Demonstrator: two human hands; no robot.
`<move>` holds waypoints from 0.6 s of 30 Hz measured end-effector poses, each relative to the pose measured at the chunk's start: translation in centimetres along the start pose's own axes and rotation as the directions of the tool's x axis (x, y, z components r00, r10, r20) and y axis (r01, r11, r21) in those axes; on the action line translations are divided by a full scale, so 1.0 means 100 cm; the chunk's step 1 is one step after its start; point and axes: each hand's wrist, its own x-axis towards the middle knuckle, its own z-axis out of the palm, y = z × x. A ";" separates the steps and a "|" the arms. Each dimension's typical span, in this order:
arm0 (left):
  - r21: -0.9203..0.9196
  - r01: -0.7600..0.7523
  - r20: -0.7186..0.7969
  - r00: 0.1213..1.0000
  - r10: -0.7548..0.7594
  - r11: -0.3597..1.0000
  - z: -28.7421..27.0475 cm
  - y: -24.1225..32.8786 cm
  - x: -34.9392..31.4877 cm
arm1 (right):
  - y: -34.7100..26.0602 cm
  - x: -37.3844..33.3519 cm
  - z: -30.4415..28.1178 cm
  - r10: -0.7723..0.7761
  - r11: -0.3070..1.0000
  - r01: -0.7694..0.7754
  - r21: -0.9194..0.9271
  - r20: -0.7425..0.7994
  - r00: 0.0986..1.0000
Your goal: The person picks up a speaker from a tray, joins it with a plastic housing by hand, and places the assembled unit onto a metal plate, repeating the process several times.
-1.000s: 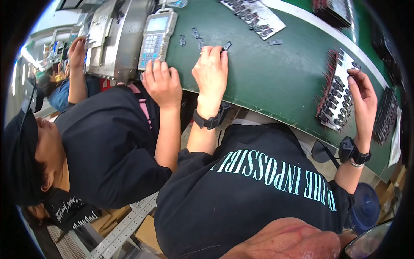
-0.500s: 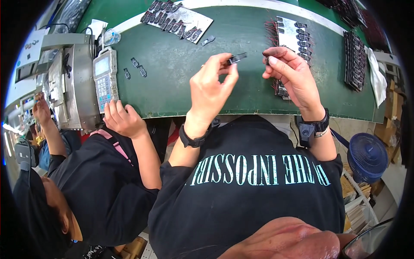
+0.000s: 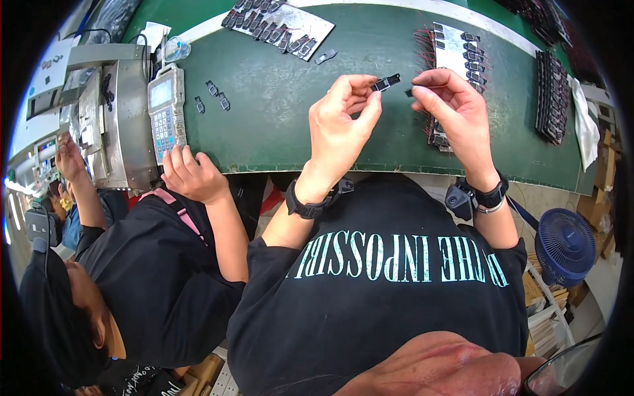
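Between thumb and fingers of my left hand (image 3: 343,125) is a small black rectangular plastic part (image 3: 388,82) with a framed opening and a tab at one end. My right hand (image 3: 457,109) pinches a tiny black piece (image 3: 409,92), mostly covered by the fingertips, close beside that part. A narrow gap separates the two. Under and behind my right hand lies a white board (image 3: 450,39) with rows of black parts and thin red wires. Farther off, a second white board (image 3: 314,25) carries similar black parts. One loose grey-black part (image 3: 326,57) rests near its corner.
Three loose black parts (image 3: 212,88) lie at left on the green table (image 3: 277,125). A keypad controller (image 3: 165,112) and a co-worker's hand (image 3: 193,175) are beyond them. Stacked black parts (image 3: 551,99) and a white cloth (image 3: 585,125) sit at right; a blue fan (image 3: 564,247) stands below.
My left hand has moved right and slightly up with the black part, nearer my right hand. The right hand's tiny piece now points toward it. The whole view has shifted slightly.
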 end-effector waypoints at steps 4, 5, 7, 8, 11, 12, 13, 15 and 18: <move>-0.097 0.065 0.032 0.998 -0.062 0.993 0.001 -0.003 -0.001 | 0.003 0.003 0.004 0.064 0.998 -0.065 0.011 0.058 0.996; -0.117 0.079 0.045 0.996 -0.075 0.990 0.001 -0.005 -0.001 | 0.005 0.004 0.006 0.034 0.999 -0.033 -0.016 0.040 0.999; -0.137 0.094 0.059 0.994 -0.087 0.986 0.001 -0.005 -0.002 | 0.009 0.004 0.009 -0.029 0.997 0.030 -0.074 0.008 1.000; -0.156 0.109 0.066 0.993 -0.099 0.982 0.000 -0.004 -0.003 | 0.008 0.004 0.011 -0.029 0.997 0.029 -0.075 0.007 1.000; -0.190 0.145 0.087 0.988 -0.130 0.971 0.001 -0.004 0.000 | 0.007 0.006 0.012 -0.005 0.990 0.013 -0.143 0.059 0.998; -0.201 0.163 0.097 0.985 -0.146 0.966 0.001 -0.004 0.000 | 0.007 0.006 0.012 -0.003 0.990 0.011 -0.143 0.058 0.998; -0.211 0.182 0.107 0.981 -0.162 0.960 0.001 -0.004 0.001 | 0.006 0.006 0.011 0.002 0.986 0.007 -0.169 0.056 0.998; -0.223 0.194 0.112 0.979 -0.173 0.955 -0.002 -0.004 0.001 | 0.004 0.005 0.012 0.003 0.975 0.010 -0.223 0.059 0.998; -0.239 0.198 0.142 0.976 -0.167 0.951 -0.004 -0.005 0.001 | 0.007 0.007 0.011 0.024 0.984 -0.009 -0.176 0.084 0.996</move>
